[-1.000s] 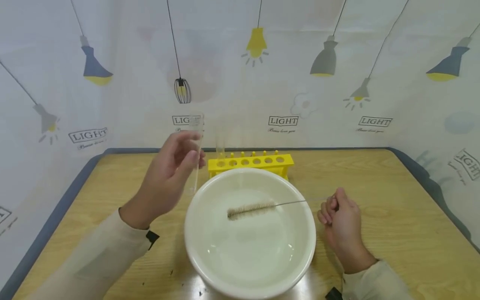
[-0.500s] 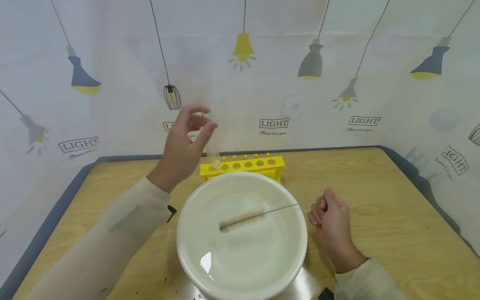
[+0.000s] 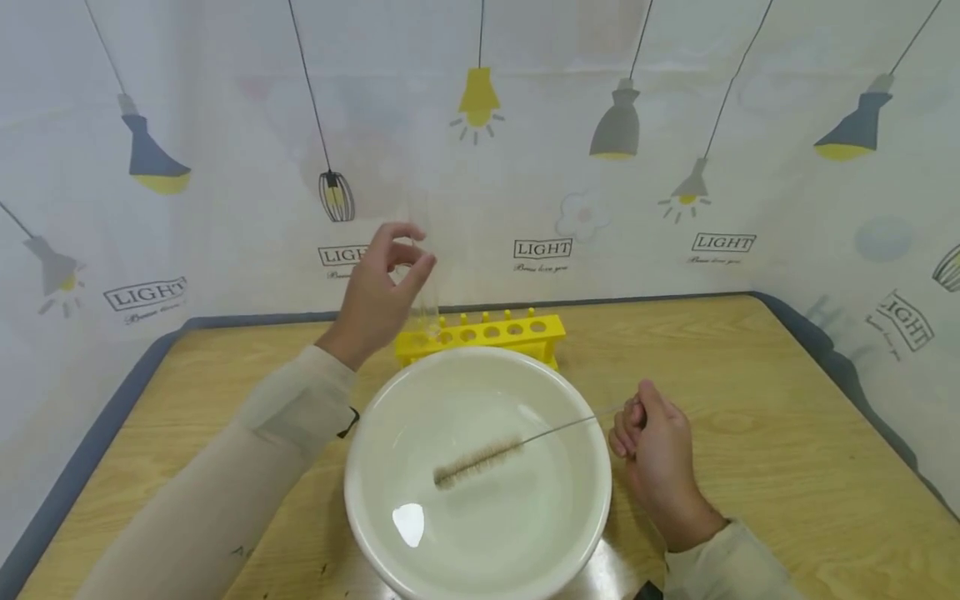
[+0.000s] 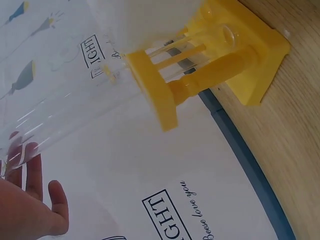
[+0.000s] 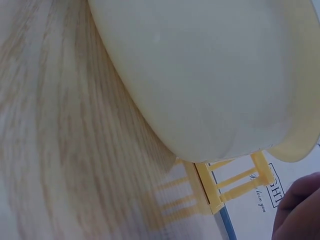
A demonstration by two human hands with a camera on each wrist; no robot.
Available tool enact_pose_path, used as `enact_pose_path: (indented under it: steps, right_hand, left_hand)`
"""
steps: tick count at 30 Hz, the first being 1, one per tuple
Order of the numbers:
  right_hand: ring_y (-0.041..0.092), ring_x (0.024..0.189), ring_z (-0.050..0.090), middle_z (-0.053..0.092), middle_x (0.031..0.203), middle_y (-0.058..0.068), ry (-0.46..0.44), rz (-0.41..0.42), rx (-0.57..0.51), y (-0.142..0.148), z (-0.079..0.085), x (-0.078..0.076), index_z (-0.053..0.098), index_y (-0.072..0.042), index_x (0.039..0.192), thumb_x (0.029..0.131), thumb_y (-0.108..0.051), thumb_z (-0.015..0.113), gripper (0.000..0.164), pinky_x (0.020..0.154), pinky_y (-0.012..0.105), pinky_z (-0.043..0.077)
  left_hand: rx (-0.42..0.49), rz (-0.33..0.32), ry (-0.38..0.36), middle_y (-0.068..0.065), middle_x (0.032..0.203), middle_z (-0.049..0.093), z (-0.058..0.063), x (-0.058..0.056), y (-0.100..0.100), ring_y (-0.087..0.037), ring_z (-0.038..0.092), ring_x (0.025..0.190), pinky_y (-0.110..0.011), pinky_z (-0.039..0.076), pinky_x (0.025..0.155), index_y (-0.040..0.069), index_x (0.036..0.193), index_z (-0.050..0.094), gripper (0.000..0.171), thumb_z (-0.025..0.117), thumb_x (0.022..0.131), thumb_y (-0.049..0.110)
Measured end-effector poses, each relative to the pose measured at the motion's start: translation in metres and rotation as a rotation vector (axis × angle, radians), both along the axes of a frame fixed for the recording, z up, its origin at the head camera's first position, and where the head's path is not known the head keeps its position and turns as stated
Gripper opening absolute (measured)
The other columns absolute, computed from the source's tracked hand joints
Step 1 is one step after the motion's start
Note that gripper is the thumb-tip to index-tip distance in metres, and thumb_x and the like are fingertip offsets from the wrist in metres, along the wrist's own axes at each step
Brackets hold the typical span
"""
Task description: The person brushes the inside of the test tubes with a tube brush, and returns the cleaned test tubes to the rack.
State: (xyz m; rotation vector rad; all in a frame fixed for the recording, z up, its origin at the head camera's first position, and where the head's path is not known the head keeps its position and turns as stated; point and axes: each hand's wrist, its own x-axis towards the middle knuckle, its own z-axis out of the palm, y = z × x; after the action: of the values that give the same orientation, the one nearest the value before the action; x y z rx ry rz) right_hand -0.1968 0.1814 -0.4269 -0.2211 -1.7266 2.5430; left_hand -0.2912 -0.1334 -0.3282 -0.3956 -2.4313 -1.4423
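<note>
My left hand (image 3: 375, 292) holds a clear glass test tube (image 4: 65, 117) upright between thumb and fingers, above the left end of a yellow test tube rack (image 3: 495, 333). Another clear tube (image 4: 220, 42) stands in the rack's end; in the head view the transparent tubes overlap, so whether the held one has entered a hole I cannot tell. To the right, my right hand (image 3: 660, 446) grips the wire handle of a bristled test tube brush (image 3: 476, 463). The brush head hangs over the white basin (image 3: 356, 500).
The basin stands in front of the rack on the wooden table (image 3: 787, 417), holding what looks like water with bright reflections. A printed white sheet (image 3: 675, 50) with lamp drawings rises behind the table.
My left hand has moved up, right and forward with the test tube, from beside the basin to above the rack. The brush head has tilted lower on its left; the head view has shifted slightly.
</note>
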Motion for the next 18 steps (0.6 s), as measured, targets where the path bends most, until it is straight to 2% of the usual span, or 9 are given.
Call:
enact_pose_path:
  steps: [4, 8, 12, 18]
  right_hand:
    - [0.017, 0.048, 0.018, 0.033, 0.051, -0.009, 0.023, 0.005, 0.009, -0.0006, -0.0006, 0.0001, 0.039, -0.017, 0.064, 0.110, -0.030, 0.034, 0.048, 0.047, 0.025, 0.023]
    - [0.022, 0.052, 0.015, 0.033, 0.051, -0.008, 0.022, 0.007, 0.017, 0.0002, -0.0015, 0.0003, 0.038, -0.017, 0.064, 0.110, -0.030, 0.034, 0.048, 0.048, 0.027, 0.022]
    - [0.023, 0.053, 0.015, 0.033, 0.051, -0.008, 0.029, 0.008, 0.015, 0.0002, -0.0020, 0.0000, 0.039, -0.016, 0.064, 0.110, -0.030, 0.035, 0.049, 0.047, 0.026, 0.022]
    - [0.022, 0.052, 0.015, 0.033, 0.051, -0.008, 0.041, 0.012, 0.007, -0.0016, -0.0025, -0.0003, 0.038, -0.016, 0.064, 0.110, -0.029, 0.034, 0.049, 0.050, 0.031, 0.018]
  left_hand:
    - [-0.001, 0.017, -0.028, -0.005, 0.115, 0.066, -0.0010, -0.0018, -0.0019, -0.019, 0.059, 0.113, -0.049, 0.037, 0.111, 0.021, 0.132, 0.047, 0.035, 0.058, 0.101, 0.033]
    - [0.016, 0.002, -0.036, -0.005, 0.112, 0.067, -0.0014, -0.0035, -0.0008, -0.020, 0.060, 0.110, -0.047, 0.042, 0.106, 0.021, 0.131, 0.047, 0.034, 0.060, 0.101, 0.032]
    - [0.014, -0.008, -0.039, -0.005, 0.111, 0.066, -0.0009, -0.0028, 0.0010, -0.019, 0.059, 0.107, -0.045, 0.043, 0.103, 0.022, 0.130, 0.047, 0.033, 0.060, 0.101, 0.032]
    - [-0.030, -0.012, -0.099, -0.003, 0.112, 0.065, -0.0061, -0.0025, 0.0016, -0.021, 0.059, 0.111, -0.049, 0.047, 0.100, 0.024, 0.129, 0.048, 0.033, 0.060, 0.101, 0.035]
